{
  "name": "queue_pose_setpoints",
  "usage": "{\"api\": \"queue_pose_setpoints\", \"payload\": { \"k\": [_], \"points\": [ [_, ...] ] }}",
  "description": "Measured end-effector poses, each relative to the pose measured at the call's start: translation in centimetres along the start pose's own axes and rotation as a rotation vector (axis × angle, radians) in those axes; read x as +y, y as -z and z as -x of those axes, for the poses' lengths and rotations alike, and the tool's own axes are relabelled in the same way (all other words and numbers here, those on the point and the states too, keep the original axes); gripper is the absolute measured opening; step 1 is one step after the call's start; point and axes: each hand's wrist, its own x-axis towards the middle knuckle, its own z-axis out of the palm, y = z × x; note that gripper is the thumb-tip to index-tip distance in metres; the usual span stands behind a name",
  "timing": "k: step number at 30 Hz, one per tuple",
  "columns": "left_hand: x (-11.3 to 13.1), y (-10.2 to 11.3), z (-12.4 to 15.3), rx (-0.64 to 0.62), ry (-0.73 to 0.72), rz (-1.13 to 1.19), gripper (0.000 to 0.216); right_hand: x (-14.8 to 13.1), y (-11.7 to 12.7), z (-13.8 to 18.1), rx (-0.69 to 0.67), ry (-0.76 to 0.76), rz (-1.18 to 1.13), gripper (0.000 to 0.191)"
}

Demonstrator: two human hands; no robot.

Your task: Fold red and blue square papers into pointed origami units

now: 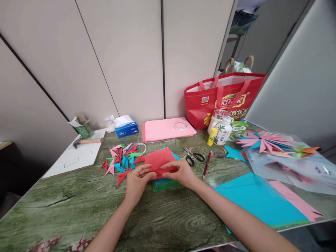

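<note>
A red sheet of paper with a fold along its near edge is held between my two hands. My left hand pinches its left side, thumb towards me. On the right side, my right hand grips it with thumb and bent fingers. Beneath lies a stack of green paper with blue sheets showing. To the left is a pile of small folded paper pieces in red, pink, blue and green. Black-handled scissors rest just beyond my right hand, beside a dark red pencil.
Pink paper with a tape roll lies at the back. A glue stick, a white jar and a red bag stand right of it. Blue sheets lie right; a hammer and tissue box are left.
</note>
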Motion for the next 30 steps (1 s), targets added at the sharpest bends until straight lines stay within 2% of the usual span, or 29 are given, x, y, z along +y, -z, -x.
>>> {"api": "queue_pose_setpoints", "payload": {
  "k": [4,10,24,30],
  "points": [
    [-0.20,0.10,-0.03,-0.055,0.083,0.055,0.027,-0.05,-0.08,0.06,0.004,0.004,-0.017,0.026],
    [-0.32,0.42,0.01,-0.126,0.101,0.075,0.020,0.00,-0.17,0.10,0.006,-0.009,-0.002,0.024],
    [-0.42,0.22,0.12,-0.131,0.072,0.071,0.019,-0.06,-0.02,0.02,-0.012,-0.023,0.036,0.021],
    [-0.50,-0.07,0.07,-0.132,0.113,0.131,0.024,0.24,0.31,-0.20,0.010,-0.022,0.029,0.023]
  ]
}}
